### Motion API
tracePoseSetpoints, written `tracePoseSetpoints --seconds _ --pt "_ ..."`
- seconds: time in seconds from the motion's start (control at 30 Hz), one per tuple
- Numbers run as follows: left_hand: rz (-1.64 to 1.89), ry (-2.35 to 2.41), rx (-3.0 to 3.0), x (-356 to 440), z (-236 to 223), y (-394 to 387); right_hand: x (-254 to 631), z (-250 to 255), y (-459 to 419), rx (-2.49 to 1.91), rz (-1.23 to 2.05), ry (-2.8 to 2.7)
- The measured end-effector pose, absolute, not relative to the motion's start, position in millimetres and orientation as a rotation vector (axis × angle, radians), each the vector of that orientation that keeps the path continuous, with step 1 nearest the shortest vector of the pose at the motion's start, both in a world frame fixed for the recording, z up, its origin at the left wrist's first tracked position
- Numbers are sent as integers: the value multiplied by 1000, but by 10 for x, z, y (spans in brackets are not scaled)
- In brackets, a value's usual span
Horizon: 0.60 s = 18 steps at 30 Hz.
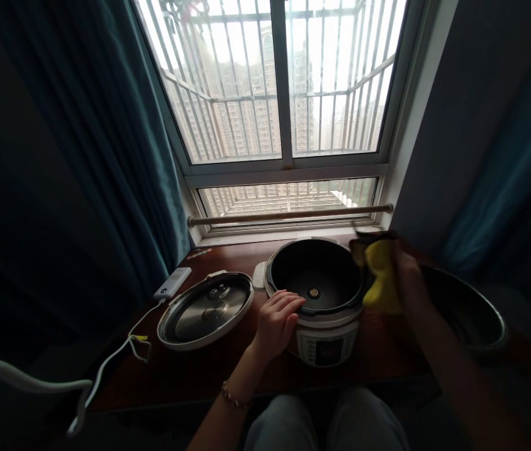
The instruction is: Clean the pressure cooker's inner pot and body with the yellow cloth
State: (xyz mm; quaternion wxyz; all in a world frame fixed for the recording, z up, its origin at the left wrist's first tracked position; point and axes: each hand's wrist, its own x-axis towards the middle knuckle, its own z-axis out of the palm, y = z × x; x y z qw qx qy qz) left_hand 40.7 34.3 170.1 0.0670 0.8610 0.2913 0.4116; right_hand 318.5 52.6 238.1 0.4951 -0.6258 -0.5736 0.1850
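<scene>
An open electric pressure cooker stands on a dark wooden sill table, its black cavity empty with a small round sensor at the bottom. My left hand rests on the cooker's near-left rim, fingers curled over the edge. My right hand grips a yellow cloth and presses it against the cooker's right rim. The cooker's lid lies upside down to the left on the table.
A metal inner pot sits at the right, partly behind my right arm. A white power bank with a white cable lies at the left. Dark teal curtains hang on both sides; a barred window is behind.
</scene>
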Motion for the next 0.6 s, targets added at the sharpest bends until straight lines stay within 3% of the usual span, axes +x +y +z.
tracePoseSetpoints --seconds 0.07,0.23,0.6 --pt "1266 887 2590 417 1679 346 2816 2279 489 -1602 593 -1613" --pt "1322 923 2606 432 1644 346 2181 2203 319 -1784 225 -2260" --pt "1285 853 2578 393 1685 343 2344 2105 191 -1588 28 -2338"
